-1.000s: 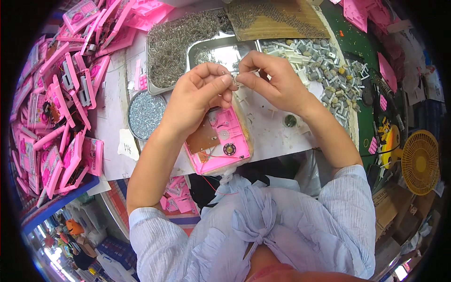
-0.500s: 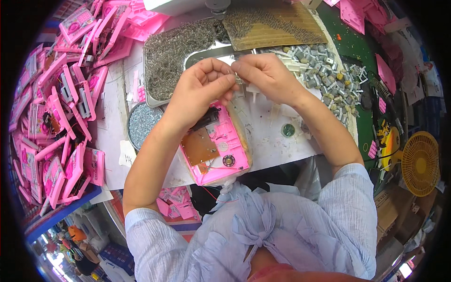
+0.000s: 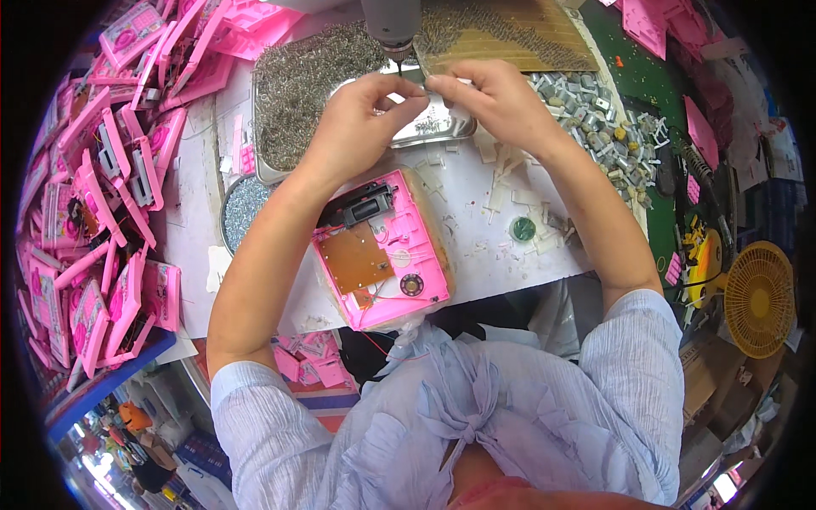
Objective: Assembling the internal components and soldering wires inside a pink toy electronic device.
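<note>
The case [image 3: 415, 238] is pink, its board [image 3: 353, 257] brown, its block [image 3: 367, 208] black. Right of the case, the motors [image 3: 588, 110] are silver-grey and the fan [image 3: 756, 297] yellow; below the case, the shirt [image 3: 531, 391] is pale blue, finely streaked.

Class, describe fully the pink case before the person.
The case, a shallow plastic-looking shell, lies open side up, askew, on a tan pad at the table's edge. Inside are a brown board, black part far left, round dark piece near right and wires. Neither left hand nor right hand touches it.
</note>
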A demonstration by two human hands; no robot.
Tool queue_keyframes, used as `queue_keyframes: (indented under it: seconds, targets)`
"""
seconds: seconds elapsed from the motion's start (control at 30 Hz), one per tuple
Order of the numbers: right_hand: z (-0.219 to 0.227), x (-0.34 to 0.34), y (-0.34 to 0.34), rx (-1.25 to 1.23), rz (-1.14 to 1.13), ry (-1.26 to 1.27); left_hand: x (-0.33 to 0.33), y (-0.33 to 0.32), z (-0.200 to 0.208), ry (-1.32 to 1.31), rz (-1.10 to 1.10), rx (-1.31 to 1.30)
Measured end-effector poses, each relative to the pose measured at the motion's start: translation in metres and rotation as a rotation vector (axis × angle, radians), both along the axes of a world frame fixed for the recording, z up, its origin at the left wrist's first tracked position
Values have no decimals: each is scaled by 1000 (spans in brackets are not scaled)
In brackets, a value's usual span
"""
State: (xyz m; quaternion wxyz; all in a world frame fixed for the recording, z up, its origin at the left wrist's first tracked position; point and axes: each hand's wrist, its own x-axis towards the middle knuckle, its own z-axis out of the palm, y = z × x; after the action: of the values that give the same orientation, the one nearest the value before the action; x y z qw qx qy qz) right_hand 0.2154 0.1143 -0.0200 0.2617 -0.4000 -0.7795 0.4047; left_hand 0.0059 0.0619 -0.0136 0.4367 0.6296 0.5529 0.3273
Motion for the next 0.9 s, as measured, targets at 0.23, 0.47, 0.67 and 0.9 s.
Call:
queue_keyframes:
  seconds: [0.23,0.47,0.67,0.9]
  targets:
    - [2,-5,2,-505,85,215,8,-9,12,87,3,216]
    - [0,-4,1,-306,102,193,-4,-6,5,-283,68,-30]
    - [-7,-13,-8,289,32,86,-10,3,-1,-501,95,-316]
    - [-6,-20,-6,796,182,60,-8,8,4,-184,136,-424]
